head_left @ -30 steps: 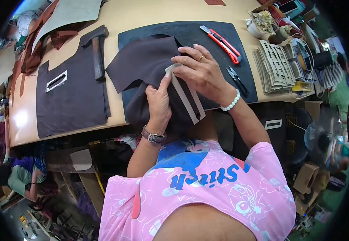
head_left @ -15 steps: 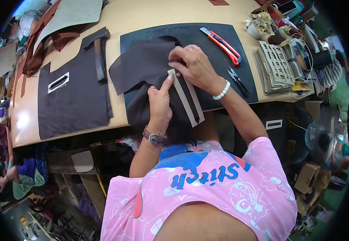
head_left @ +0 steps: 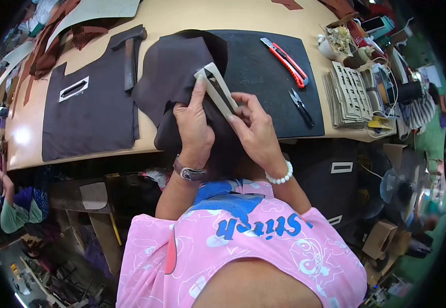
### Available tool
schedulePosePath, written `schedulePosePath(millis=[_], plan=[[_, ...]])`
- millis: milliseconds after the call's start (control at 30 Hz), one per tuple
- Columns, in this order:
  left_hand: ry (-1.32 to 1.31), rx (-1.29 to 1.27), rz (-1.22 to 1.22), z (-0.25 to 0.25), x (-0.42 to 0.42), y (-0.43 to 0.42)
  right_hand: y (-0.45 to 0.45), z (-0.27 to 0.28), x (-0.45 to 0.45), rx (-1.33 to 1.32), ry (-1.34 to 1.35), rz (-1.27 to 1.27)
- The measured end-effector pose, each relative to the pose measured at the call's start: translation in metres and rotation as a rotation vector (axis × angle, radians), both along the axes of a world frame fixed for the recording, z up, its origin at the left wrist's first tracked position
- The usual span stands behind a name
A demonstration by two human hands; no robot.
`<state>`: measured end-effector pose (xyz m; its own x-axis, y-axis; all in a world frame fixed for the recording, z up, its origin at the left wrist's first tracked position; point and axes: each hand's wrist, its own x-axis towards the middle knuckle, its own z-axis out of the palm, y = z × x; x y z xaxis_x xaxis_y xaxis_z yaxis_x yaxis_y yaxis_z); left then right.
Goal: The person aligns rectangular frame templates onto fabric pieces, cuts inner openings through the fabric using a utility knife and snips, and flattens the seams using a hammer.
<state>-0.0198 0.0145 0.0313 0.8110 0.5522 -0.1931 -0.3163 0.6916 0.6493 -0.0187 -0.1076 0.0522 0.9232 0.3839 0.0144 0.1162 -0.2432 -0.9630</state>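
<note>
One big tan table (head_left: pixel 233 14) bears a black cutting mat (head_left: pixel 253 66). Over the mat's left part is a dark brown sheet (head_left: pixel 166 72), maybe leather; it looks soft, floppy and not heavy. The left hand (head_left: pixel 194 128) pinches the sheet with the top of a pale slotted frame (head_left: pixel 219 99), thumb on top, other fingers mostly hidden. The right hand (head_left: pixel 258 132) grips the frame's long side between thumb and fingers. The frame looks thin, light and easy to crease, so its long edges seem best to hold. Blue letters on the pink shirt (head_left: pixel 248 244) say "Stitch".

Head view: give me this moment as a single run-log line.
left hand: thumb on upper end of pale slotted piece; right hand: gripping its lower end; dark material: beneath piece; red cutter, snips: on black mat
</note>
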Motion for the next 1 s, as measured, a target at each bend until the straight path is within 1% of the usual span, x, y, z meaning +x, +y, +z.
schedulePosePath(millis=[33, 100, 133, 200, 233, 267, 333, 400, 500, 533, 567, 600, 633, 667, 733, 833, 867, 933, 1000], plan=[[-0.003, -0.001, 0.006, 0.001, 0.0, 0.004, -0.006, 0.0, -0.004, 0.018, 0.015, -0.002], [-0.005, 0.129, 0.051, 0.001, -0.005, 0.008, -0.019, -0.004, -0.009, 0.052, 0.049, -0.001], [-0.002, 0.192, 0.074, 0.002, -0.009, 0.009, -0.025, -0.002, -0.007, 0.009, 0.002, 0.005], [0.132, 0.225, 0.247, 0.008, -0.019, 0.015, -0.038, 0.003, 0.002, -0.078, -0.094, 0.017], [0.13, 0.128, 0.237, 0.002, -0.028, 0.033, -0.044, 0.001, 0.009, -0.135, -0.159, 0.037], [0.126, 0.031, 0.226, -0.005, -0.037, 0.055, -0.049, -0.002, 0.015, -0.163, -0.164, 0.075], [0.133, 0.171, 0.474, -0.002, -0.051, 0.081, -0.057, -0.008, 0.026, -0.222, -0.176, 0.15], [0.027, 0.565, 0.765, -0.003, -0.065, 0.105, -0.06, -0.018, 0.03, -0.244, -0.216, 0.187], [0.139, 1.346, 0.628, 0.034, -0.061, 0.07, -0.06, -0.025, 0.032, -0.265, -0.314, 0.227], [0.08, 1.533, 0.33, 0.045, -0.055, 0.057, -0.059, -0.026, 0.033, -0.262, -0.354, 0.239], [-0.066, 1.728, 0.053, 0.046, -0.043, 0.049, -0.059, -0.027, 0.034, -0.258, -0.395, 0.248], [-0.138, 1.745, -0.204, 0.033, -0.029, 0.04, -0.058, -0.029, 0.034, -0.262, -0.429, 0.244], [-0.251, 1.834, -0.318, 0.023, -0.014, 0.03, -0.057, -0.03, 0.035, -0.268, -0.462, 0.237], [-0.293, 1.874, -0.448, 0.005, 0.002, 0.026, -0.057, -0.032, 0.034, -0.275, -0.493, 0.228], [-0.226, 2.007, -0.705, -0.004, 0.023, 0.024, -0.057, -0.038, 0.034, -0.268, -0.553, 0.202], [-0.27, 1.847, -0.918, -0.01, 0.04, 0.032, -0.059, -0.043, 0.033, -0.272, -0.612, 0.153], [-0.261, 1.811, -0.938, -0.011, 0.041, 0.033, -0.058, -0.044, 0.033, -0.274, -0.627, 0.137], [-0.238, 1.741, -0.97, -0.008, 0.04, 0.037, -0.061, -0.045, 0.035, -0.329, -0.74, 0.147], [-0.289, 1.737, -0.914, -0.014, 0.039, 0.045, -0.064, -0.047, 0.035, -0.365, -0.849, 0.162]])
